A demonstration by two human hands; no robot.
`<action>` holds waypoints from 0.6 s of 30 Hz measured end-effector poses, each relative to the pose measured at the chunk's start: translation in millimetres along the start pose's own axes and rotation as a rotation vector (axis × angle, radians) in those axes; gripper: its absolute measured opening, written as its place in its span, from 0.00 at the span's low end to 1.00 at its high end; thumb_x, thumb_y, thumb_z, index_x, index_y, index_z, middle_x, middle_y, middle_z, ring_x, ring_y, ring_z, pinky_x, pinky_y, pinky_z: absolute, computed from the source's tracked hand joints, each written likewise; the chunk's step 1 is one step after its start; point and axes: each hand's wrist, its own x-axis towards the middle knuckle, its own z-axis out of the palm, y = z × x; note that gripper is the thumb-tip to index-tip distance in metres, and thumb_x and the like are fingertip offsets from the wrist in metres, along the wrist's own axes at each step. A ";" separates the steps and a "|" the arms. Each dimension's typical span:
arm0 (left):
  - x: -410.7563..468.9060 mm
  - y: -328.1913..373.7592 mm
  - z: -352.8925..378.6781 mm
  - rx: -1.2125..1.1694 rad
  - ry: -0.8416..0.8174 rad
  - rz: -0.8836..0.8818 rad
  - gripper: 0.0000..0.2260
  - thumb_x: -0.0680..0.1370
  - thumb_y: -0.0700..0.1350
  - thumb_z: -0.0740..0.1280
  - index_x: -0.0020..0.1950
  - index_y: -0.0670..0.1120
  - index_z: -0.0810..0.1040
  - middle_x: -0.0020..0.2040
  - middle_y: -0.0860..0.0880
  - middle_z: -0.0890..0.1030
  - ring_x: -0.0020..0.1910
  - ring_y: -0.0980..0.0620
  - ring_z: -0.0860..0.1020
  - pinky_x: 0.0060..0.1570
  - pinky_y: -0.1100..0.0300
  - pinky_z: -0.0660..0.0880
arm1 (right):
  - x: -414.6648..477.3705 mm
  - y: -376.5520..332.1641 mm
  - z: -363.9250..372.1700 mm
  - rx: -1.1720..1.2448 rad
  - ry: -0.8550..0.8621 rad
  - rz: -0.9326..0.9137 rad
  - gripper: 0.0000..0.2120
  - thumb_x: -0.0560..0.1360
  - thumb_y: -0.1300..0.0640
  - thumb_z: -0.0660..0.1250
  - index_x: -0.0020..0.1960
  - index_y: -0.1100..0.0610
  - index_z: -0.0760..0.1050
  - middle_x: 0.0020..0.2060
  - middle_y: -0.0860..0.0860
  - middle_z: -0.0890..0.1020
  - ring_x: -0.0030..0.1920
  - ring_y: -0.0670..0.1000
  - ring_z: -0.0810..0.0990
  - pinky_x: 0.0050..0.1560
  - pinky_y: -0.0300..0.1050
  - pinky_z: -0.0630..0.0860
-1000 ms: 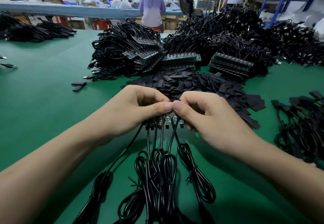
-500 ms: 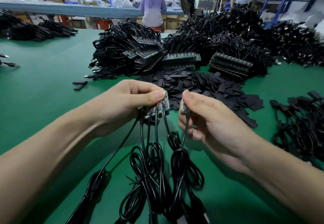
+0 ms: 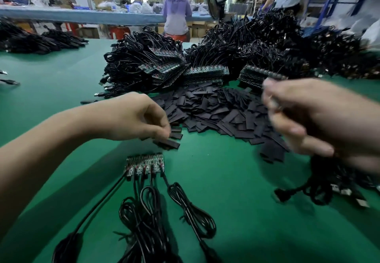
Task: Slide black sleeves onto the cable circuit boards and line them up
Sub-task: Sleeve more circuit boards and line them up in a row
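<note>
My left hand (image 3: 139,118) is at the near edge of the sleeve pile (image 3: 216,114). Its fingers curl down and the tips pinch one sleeve (image 3: 169,143) that lies a little apart from the others on the bench (image 3: 226,180). The boards (image 3: 145,164) lie just in front of this hand in a short row, side by side, with no sleeve on them yet. Their cables (image 3: 144,211) run back toward me in loose coils.

My right hand (image 3: 308,118) is raised at the right, well apart from the row. It is blurred: the fingers look curled and a dark bundle (image 3: 322,182) hangs below it, but I cannot tell if the hand really grips it.

The step, as I judge it, is to take one sleeve for the first board. I want to lift only one, because the flat sleeves probably stick together. A light squeeze on its two edges should open the mouth.

The right hand should be free first, so it can hold a board near the cable end while the sleeve goes on from the far end. I would push straight, without twisting, and stop at the same edge on every board so that the row lines up. I must also take care that my left wrist does not sweep the row.
</note>
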 end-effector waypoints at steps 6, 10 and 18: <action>17.6 -6.8 14.9 0.270 0.050 0.105 0.07 0.70 0.58 0.78 0.47 0.64 0.85 0.43 0.62 0.81 0.43 0.65 0.78 0.43 0.62 0.75 | 10.8 35.1 20.5 -0.262 -0.034 0.143 0.21 0.79 0.37 0.62 0.34 0.49 0.68 0.24 0.44 0.66 0.22 0.46 0.61 0.23 0.34 0.59; 19.5 -10.8 15.5 0.267 0.094 0.126 0.04 0.71 0.56 0.78 0.43 0.61 0.85 0.41 0.61 0.82 0.42 0.63 0.79 0.44 0.61 0.76 | 13.0 49.7 30.6 -0.442 0.104 0.029 0.20 0.77 0.33 0.62 0.41 0.50 0.76 0.26 0.41 0.71 0.28 0.47 0.67 0.33 0.44 0.63; 11.2 36.9 34.0 -0.381 0.154 0.144 0.11 0.75 0.56 0.69 0.50 0.53 0.86 0.39 0.53 0.86 0.37 0.58 0.84 0.38 0.66 0.79 | 11.5 58.7 41.7 -0.325 0.207 -0.014 0.14 0.80 0.45 0.62 0.42 0.52 0.79 0.27 0.47 0.67 0.26 0.48 0.64 0.29 0.40 0.63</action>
